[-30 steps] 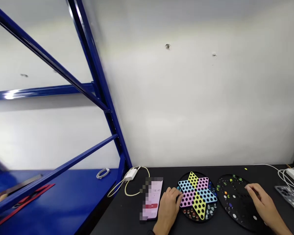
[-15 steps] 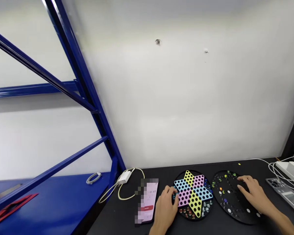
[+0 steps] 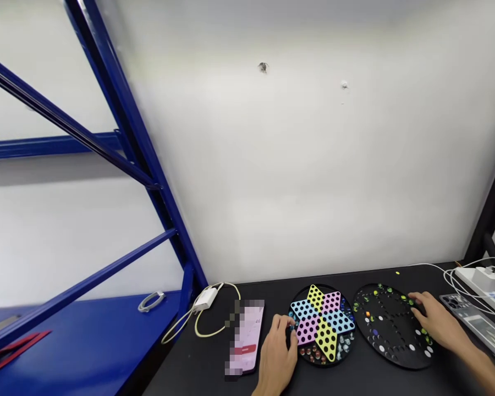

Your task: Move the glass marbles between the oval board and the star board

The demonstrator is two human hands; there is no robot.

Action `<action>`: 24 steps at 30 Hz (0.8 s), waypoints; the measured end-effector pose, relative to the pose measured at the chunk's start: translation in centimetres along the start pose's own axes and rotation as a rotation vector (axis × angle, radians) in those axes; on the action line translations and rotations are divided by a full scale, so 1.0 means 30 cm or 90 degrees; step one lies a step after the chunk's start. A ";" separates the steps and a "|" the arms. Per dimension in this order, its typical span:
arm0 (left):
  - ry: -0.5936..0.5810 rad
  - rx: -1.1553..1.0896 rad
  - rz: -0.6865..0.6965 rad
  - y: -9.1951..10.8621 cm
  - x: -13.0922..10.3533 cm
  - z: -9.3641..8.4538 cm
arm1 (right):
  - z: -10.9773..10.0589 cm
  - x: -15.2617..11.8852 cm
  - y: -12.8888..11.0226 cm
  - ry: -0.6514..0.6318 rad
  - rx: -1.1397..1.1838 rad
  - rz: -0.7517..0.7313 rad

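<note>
Star board (image 3: 320,315) is laid on counter (image 3: 214,357), right of loosely curled left hand (image 3: 277,349) — yellow points (image 3: 326,341) aligned far-left to near-right; dark board (image 3: 390,330) mostly left of half-open right hand (image 3: 434,320) — grips cannot be told.

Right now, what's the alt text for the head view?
A person's left hand is at the left edge of a round star-patterned board, the right hand at the right side of a round black board with scattered small pieces. Both boards lie on a black table, right of a phone.
</note>
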State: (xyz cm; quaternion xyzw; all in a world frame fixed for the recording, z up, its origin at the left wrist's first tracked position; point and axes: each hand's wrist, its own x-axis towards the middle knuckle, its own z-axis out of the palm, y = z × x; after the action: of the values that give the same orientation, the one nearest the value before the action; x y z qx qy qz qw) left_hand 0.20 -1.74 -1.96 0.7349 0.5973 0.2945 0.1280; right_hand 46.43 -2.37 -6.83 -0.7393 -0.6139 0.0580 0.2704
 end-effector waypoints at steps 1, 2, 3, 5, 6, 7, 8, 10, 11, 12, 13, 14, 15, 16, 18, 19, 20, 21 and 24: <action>0.005 -0.006 0.004 0.001 -0.001 0.000 | 0.003 0.010 -0.020 -0.005 -0.028 0.002; 0.011 -0.010 0.008 0.002 -0.003 0.001 | 0.006 0.022 -0.039 -0.011 -0.058 0.000; 0.017 -0.014 0.012 0.003 -0.004 0.001 | 0.010 0.035 -0.056 -0.017 -0.089 -0.009; 0.023 -0.023 0.016 0.004 -0.008 0.001 | 0.017 0.058 -0.082 -0.027 -0.150 -0.041; 0.023 -0.026 0.016 0.004 -0.009 0.001 | 0.021 0.067 -0.090 -0.026 -0.180 -0.056; 0.022 -0.027 0.015 0.003 -0.010 0.000 | 0.024 0.074 -0.097 -0.023 -0.206 -0.065; 0.020 -0.026 0.015 0.003 -0.011 -0.001 | 0.027 0.079 -0.102 -0.018 -0.224 -0.066; 0.015 -0.020 0.014 0.001 -0.011 -0.003 | 0.031 0.088 -0.110 -0.015 -0.209 -0.041; 0.014 -0.018 0.014 0.000 -0.010 -0.004 | 0.030 0.092 -0.115 -0.020 -0.162 -0.017; 0.013 -0.017 0.015 -0.002 -0.010 -0.004 | 0.027 0.097 -0.122 -0.026 -0.085 0.015; 0.012 -0.018 0.016 -0.004 -0.010 -0.004 | 0.022 0.104 -0.131 -0.031 0.021 0.053; 0.012 -0.020 0.018 -0.005 -0.010 -0.003 | 0.015 0.111 -0.144 -0.037 0.152 0.096; 0.013 -0.023 0.020 -0.005 -0.010 -0.003 | 0.006 0.120 -0.159 -0.046 0.297 0.143; 0.016 -0.025 0.024 -0.005 -0.010 -0.003 | -0.003 0.128 -0.176 -0.054 0.440 0.188; 0.022 -0.028 0.027 -0.001 -0.011 -0.004 | -0.018 0.145 -0.212 -0.073 0.639 0.245; 0.026 -0.029 0.026 0.001 -0.011 -0.005 | -0.021 0.153 -0.228 -0.080 0.665 0.248; 0.028 -0.029 0.024 0.004 -0.012 -0.006 | -0.020 0.160 -0.243 -0.080 0.645 0.236; 0.029 -0.030 0.023 0.006 -0.012 -0.008 | -0.015 0.168 -0.255 -0.078 0.597 0.217; 0.025 -0.033 0.026 0.009 -0.014 -0.011 | 0.022 0.187 -0.278 -0.072 0.460 0.175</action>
State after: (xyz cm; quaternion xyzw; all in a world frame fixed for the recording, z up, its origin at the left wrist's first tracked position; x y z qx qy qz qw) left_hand 0.20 -2.26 -1.68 0.7375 0.5767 0.3268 0.1292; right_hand 40.19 3.93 -2.09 -0.6677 -0.4630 0.3470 0.4684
